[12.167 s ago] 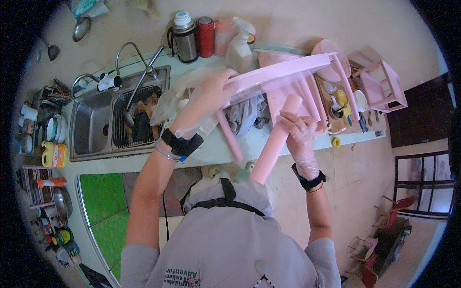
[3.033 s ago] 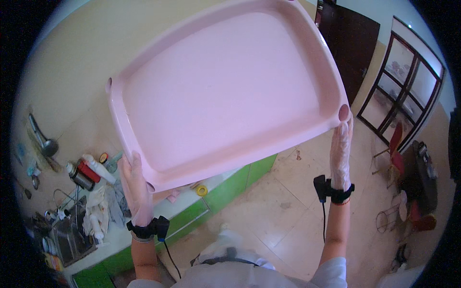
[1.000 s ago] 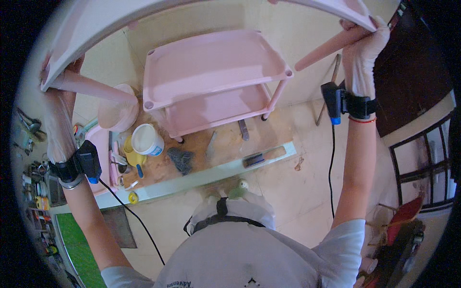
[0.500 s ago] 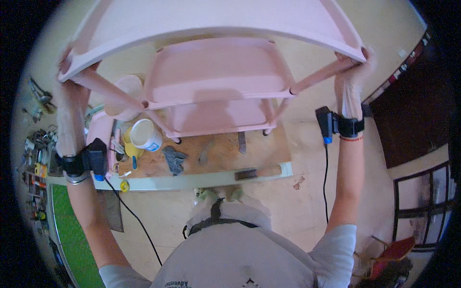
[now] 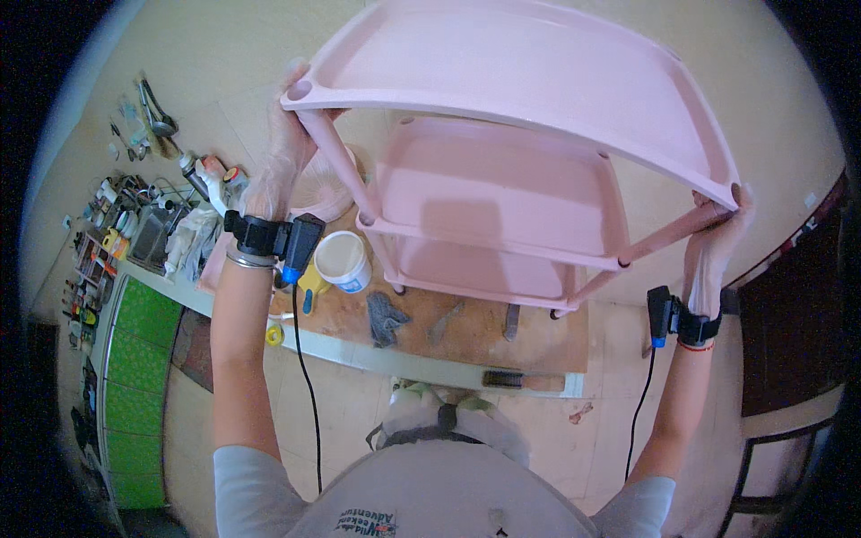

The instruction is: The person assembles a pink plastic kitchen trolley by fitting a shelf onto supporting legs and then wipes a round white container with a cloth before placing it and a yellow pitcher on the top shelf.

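Observation:
A pink plastic three-tier shelf rack (image 5: 502, 67) fills the upper middle, its top tier nearest me and tilted in view. My left hand (image 5: 280, 152), in a thin clear glove, is closed round the top tier's left corner at the post. At the right corner, my gloved right hand (image 5: 715, 238) grips the tier and post, fingers partly hidden beneath. Two lower tiers show below the top one. The rack's dark-tipped feet hang over or rest on a brown board (image 5: 475, 345); contact is hard to tell.
On the counter are a white tub (image 5: 343, 260), a grey cloth or glove (image 5: 386, 318), a knife-like blade (image 5: 511, 321), a brush (image 5: 520, 380) and yellow tape (image 5: 273, 335). A sink (image 5: 154, 240) and green cabinets (image 5: 139, 386) stand left; a dark door (image 5: 794, 314) is right.
The rack and both hands have shifted right and lower in the picture, and the rack slants more. The whole view has also turned, showing more of the sink side.

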Tool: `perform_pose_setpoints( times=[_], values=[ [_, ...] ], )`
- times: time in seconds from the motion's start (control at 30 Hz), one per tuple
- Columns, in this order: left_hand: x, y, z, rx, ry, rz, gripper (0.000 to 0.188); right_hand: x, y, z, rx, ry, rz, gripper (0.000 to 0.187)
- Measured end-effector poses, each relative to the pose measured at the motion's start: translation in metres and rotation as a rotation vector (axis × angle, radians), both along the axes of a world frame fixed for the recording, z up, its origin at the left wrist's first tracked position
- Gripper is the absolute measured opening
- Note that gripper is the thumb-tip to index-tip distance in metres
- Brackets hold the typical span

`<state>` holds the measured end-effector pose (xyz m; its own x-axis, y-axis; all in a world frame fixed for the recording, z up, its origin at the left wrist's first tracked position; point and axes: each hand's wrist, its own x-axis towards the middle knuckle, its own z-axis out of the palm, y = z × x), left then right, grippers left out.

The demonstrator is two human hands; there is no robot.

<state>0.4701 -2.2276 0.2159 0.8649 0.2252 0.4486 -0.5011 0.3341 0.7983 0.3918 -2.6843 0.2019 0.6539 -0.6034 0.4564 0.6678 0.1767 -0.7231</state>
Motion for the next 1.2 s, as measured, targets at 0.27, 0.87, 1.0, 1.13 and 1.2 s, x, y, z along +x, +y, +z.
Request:
perform_pose_setpoints(
  times=[0.27,0.87,1.0,1.13,1.2],
  values=[
    [0.012,0.030,-0.008,-0.013,0.057,-0.299,0.049,0.003,0.005,0.004,-0.020,0.027,-0.029,0.027],
    [-0.030,-0.009,-0.157,0.143,0.218,0.061,0.053,0.007,0.003,-0.001,-0.090,-0.030,0.059,0.024],
    [-0.028,-0.017,-0.154,0.098,0.308,0.153,0.043,0.011,0.001,-0.003,-0.013,-0.048,0.051,0.023],
    [-0.014,0.014,-0.160,0.111,0.208,-0.020,0.042,0.011,0.006,0.000,-0.046,-0.031,0.090,0.026],
    [-0.018,0.008,-0.136,0.083,0.075,0.057,0.051,0.011,0.013,-0.003,-0.064,-0.010,0.075,0.030]
  ],
)
